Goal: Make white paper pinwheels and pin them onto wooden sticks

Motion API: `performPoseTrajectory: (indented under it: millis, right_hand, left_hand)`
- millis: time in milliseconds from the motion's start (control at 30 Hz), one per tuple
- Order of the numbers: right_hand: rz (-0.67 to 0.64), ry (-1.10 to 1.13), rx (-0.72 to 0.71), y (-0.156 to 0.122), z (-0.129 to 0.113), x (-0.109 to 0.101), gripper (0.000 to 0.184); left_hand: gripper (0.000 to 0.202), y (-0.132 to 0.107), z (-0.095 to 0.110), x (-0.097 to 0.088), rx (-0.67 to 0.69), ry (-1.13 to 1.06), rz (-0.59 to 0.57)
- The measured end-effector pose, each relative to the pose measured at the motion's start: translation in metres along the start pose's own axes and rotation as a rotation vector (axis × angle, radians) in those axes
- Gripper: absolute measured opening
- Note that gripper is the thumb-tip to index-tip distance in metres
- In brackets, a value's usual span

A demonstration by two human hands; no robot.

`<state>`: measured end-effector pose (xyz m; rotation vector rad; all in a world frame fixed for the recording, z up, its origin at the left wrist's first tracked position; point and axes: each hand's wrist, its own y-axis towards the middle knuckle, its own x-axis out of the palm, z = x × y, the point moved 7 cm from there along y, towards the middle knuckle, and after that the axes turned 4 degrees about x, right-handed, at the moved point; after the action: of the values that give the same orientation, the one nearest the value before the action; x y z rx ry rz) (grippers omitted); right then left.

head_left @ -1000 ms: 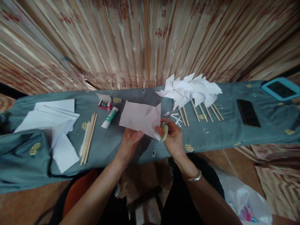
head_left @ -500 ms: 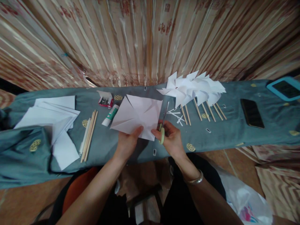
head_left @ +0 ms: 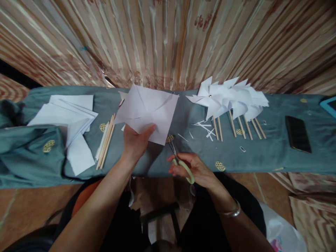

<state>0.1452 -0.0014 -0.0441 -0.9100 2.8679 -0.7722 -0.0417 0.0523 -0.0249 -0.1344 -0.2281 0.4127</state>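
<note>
My left hand grips the near edge of a white paper square with diagonal cuts and holds it up above the teal cloth. My right hand is at the table's front edge, fingers through the yellow-green handles of a pair of scissors; the blades point up and away, clear of the paper. A row of several finished white paper pinwheels on wooden sticks lies to the right.
A stack of white paper sheets lies at the left, with loose wooden sticks beside it. Thin paper trimmings lie near the pinwheels. A black phone and a blue-cased tablet are at the right. A curtain hangs behind.
My left hand lifted the cut paper square up and to the left. My right hand drew the scissors back away from the paper toward the table's front edge.
</note>
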Motion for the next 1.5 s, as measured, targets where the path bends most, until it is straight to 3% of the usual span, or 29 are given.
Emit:
performPoseTrajectory:
  millis: [100,167,367,1500]
  right_hand:
    - [-0.043,-0.005,0.064,0.000,0.006,0.006,0.043]
    - [-0.058,0.024,0.096,0.000,0.009,0.010,0.043]
    - [-0.033,0.068,0.149,0.003,0.008,0.012,0.044]
    - [-0.015,0.014,0.116,0.003,0.007,0.010,0.042]
  left_hand:
    - [0.037,0.002,0.018,-0.003,0.333,0.198,0.032]
    - [0.033,0.003,0.018,-0.001,0.399,0.221,0.011]
    - [0.022,0.001,0.014,0.003,0.350,0.250,-0.017]
    - [0.026,-0.007,0.016,0.008,0.297,0.296,-0.014]
